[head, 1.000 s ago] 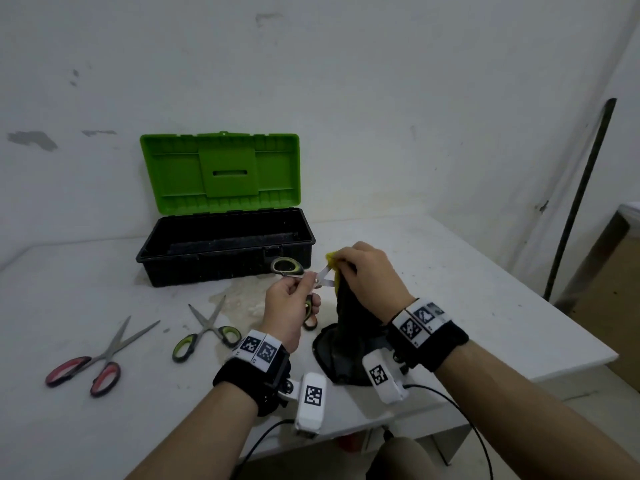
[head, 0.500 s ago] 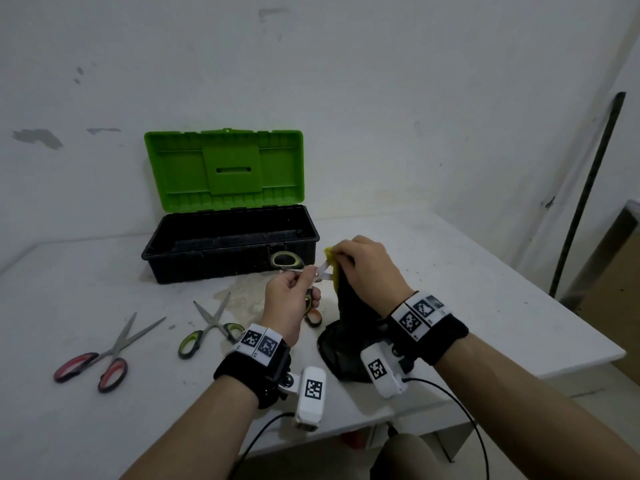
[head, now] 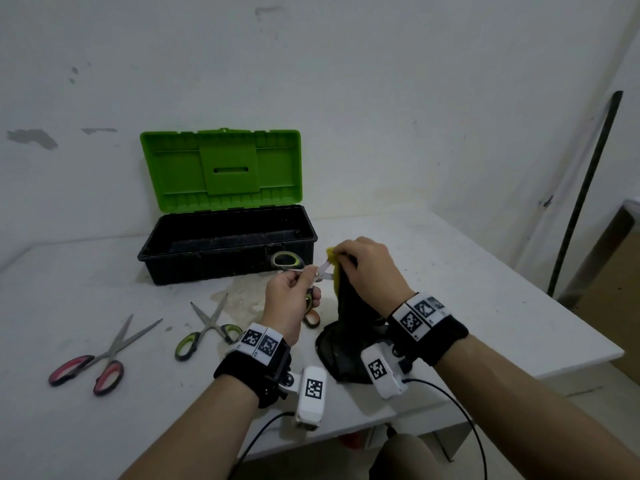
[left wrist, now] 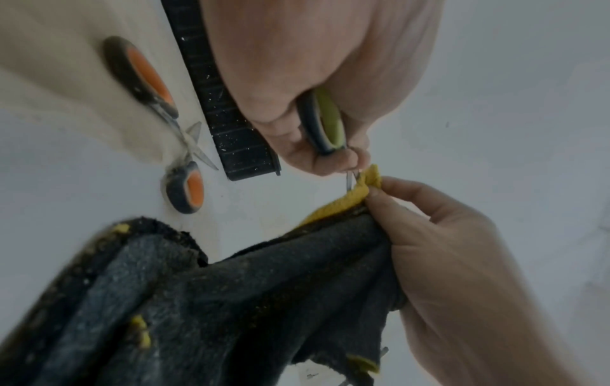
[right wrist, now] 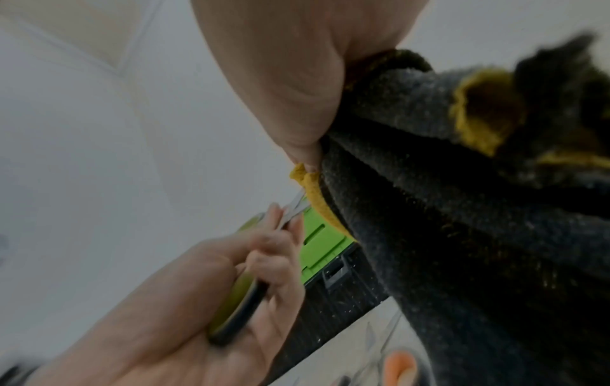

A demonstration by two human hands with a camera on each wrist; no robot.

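My left hand (head: 294,292) grips green-handled scissors (head: 289,262) near the pivot, their short blades pointing right at a yellow hem. My right hand (head: 363,265) pinches the top of a dark grey cloth (head: 346,327) with a yellow edge (head: 331,255) and holds it up off the table, its lower end resting there. In the left wrist view the scissors (left wrist: 325,122) have their blade tips against the yellow edge (left wrist: 359,193) of the cloth (left wrist: 231,300). The right wrist view shows the cloth (right wrist: 462,209) hanging from my fingers, with the scissors (right wrist: 241,308) in the other hand.
A black toolbox (head: 228,251) with its green lid (head: 221,168) up stands at the back of the white table (head: 485,289). Red-handled scissors (head: 93,358) and another green-handled pair (head: 207,327) lie at the left. Orange-handled scissors (left wrist: 165,125) lie beneath my hands.
Both hands stay in nearly the same place, holding scissors and cloth together. The camera view has shifted slightly.
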